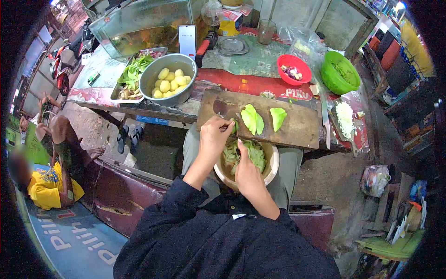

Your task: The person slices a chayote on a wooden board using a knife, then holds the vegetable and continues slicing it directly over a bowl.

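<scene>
My left hand (214, 132) pinches a small green vegetable piece (235, 126) over the near edge of a wooden cutting board (297, 124). Close beside it, my right hand (248, 174) is closed around the dark handle of a small knife (239, 145), its blade pointing up toward the piece. Below both hands, a cream-coloured bowl (273, 176) between my knees holds pale green slices (255, 156). Light-green vegetable wedges (251, 118) lie on the board, with another wedge (278, 118) to their right.
Left of the board stands a grey basin (145, 84) of peeled potatoes, beside a tray of leafy greens (134, 69). A red bowl (294, 69), a green basket (340, 72), a large knife (325, 123) and chopped white pieces (344, 120) are to the right. A person in yellow (51, 188) reclines at left.
</scene>
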Demonstrator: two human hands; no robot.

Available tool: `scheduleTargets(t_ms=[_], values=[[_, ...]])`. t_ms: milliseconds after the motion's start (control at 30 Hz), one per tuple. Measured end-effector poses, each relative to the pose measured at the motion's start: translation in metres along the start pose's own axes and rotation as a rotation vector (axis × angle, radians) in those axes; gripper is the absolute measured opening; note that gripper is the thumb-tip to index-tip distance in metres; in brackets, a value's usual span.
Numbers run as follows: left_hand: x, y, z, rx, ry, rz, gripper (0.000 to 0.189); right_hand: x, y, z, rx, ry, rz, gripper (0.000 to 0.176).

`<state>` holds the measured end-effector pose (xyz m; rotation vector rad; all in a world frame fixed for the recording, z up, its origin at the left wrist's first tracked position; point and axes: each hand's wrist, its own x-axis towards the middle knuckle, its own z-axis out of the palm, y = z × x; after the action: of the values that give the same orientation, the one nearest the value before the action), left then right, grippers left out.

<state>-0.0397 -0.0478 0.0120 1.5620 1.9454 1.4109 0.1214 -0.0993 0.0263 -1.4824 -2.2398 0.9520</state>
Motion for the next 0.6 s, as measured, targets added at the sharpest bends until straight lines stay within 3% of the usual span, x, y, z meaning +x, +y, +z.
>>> scheduleTargets(t_ms=[267, 533, 600], values=[[0.000, -0.001, -0.002, -0.034, -0.001, -0.020, 0.013, -0.004, 0.012, -0.011, 0.125, 0.125, -0.141, 0.066], [-0.001, 0.003, -0.003, -0.096, -0.008, -0.064, 0.012, 0.007, -0.015, -0.010, 0.042, -0.095, 0.090, 0.066], [-0.001, -0.002, -0.002, -0.097, 0.004, -0.041, 0.012, 0.009, -0.005, -0.010, 0.096, -0.058, 0.038, 0.065]])
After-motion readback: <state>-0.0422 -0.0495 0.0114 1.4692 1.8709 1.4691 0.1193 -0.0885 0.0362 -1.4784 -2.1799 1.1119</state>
